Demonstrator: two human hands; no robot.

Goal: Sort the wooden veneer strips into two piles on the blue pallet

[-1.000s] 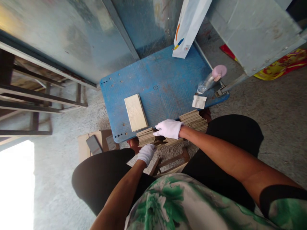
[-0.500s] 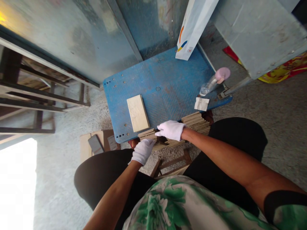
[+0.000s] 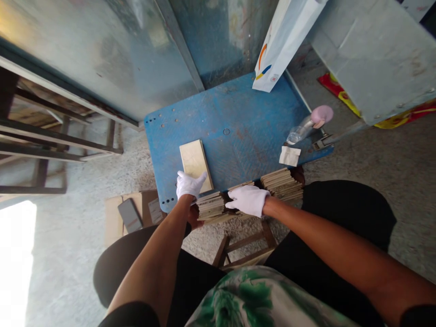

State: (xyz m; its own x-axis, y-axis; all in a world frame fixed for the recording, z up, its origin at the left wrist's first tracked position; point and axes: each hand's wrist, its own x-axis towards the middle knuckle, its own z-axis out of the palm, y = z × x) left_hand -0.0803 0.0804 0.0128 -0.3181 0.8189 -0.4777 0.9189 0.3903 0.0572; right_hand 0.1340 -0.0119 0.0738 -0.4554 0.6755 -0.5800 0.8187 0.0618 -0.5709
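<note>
My left hand (image 3: 189, 184), in a white glove, rests on the near end of a pale rectangular tile (image 3: 195, 159) that lies flat on the blue metal platform (image 3: 238, 118); its fingers are spread over the tile's edge. My right hand (image 3: 248, 200), also gloved, lies with curled fingers on a low stack of thin tiles (image 3: 211, 206) at the platform's near edge. A second stack of tiles (image 3: 282, 184) sits just right of that hand.
A white bag (image 3: 282, 41) stands at the platform's far side. A clear bottle with a pink cap (image 3: 309, 123) and a folded white cloth (image 3: 289, 156) lie at its right edge. Cardboard with a phone (image 3: 129, 214) lies on the floor at left. A wooden stool frame (image 3: 245, 247) is between my knees.
My left hand rose from below the tile stack and moved forward onto the pale tile on the platform. My right hand stayed on the stack.
</note>
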